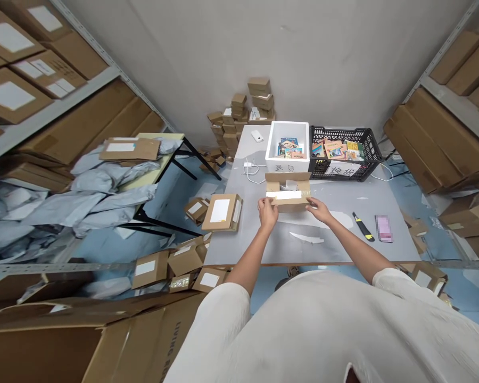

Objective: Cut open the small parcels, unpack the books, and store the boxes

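Observation:
An opened cardboard box (289,206) stands in front of me on the grey table, its flaps raised and something whitish showing inside. My left hand (267,211) grips the box at its left front corner. At the right front corner, my right hand (319,209) has its fingers closed on the edge. A torn white strip (306,238) lies on the table nearer to me. To the right of my right hand rest a black and yellow utility knife (363,227) and a pink phone-like object (383,229), which is blurred.
A white bin (287,166) and a black crate (345,173), both holding colourful booklets, stand at the table's back. A closed carton (222,212) sits on the left edge. Grey parcels (83,210) cover a side table, and cartons (183,256) crowd the floor.

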Demonstrator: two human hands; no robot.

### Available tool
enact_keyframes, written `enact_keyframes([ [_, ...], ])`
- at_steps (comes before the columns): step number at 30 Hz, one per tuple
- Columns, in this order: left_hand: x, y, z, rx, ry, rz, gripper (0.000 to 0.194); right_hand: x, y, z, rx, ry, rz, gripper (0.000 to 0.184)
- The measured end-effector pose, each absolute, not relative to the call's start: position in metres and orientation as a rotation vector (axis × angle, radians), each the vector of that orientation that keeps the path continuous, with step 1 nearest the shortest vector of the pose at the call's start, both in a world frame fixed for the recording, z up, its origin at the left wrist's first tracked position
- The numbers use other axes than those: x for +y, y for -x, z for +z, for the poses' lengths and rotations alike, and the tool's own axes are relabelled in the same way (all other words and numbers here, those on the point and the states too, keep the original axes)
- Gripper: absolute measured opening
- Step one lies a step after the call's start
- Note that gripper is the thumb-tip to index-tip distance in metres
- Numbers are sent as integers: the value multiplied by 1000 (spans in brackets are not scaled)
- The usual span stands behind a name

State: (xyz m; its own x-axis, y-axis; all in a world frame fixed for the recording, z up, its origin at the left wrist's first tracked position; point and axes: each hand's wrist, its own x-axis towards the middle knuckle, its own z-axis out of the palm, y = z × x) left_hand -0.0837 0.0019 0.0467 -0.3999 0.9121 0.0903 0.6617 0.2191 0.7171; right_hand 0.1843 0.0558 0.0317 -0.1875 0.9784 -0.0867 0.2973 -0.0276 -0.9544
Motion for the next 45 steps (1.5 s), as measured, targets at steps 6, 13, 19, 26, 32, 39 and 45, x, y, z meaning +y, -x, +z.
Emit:
enact_keyframes([
  [6,-30,72,68,2186,-1490,1076,33,31,-192,46,-1567,1293,1241,60],
  [13,-87,93,96,2337,-1452,1171,34,6,-154,69,-1644,1127,1259,60],
  [19,-135,146,116,2473,-1324,1304,35,-10,-81,90,-1761,963,1299,63],
  [26,-187,249,116,2590,-1169,1403,34,-26,44,96,-1882,792,1379,66],
  [32,-230,359,96,2638,-1001,1504,32,-51,170,87,-1977,733,1463,74],
  [39,-268,450,50,2562,-842,1540,32,-71,275,57,-2085,719,1540,77],
  [45,-270,471,10,2484,-865,1363,56,-61,304,22,-2179,822,1525,78],
])
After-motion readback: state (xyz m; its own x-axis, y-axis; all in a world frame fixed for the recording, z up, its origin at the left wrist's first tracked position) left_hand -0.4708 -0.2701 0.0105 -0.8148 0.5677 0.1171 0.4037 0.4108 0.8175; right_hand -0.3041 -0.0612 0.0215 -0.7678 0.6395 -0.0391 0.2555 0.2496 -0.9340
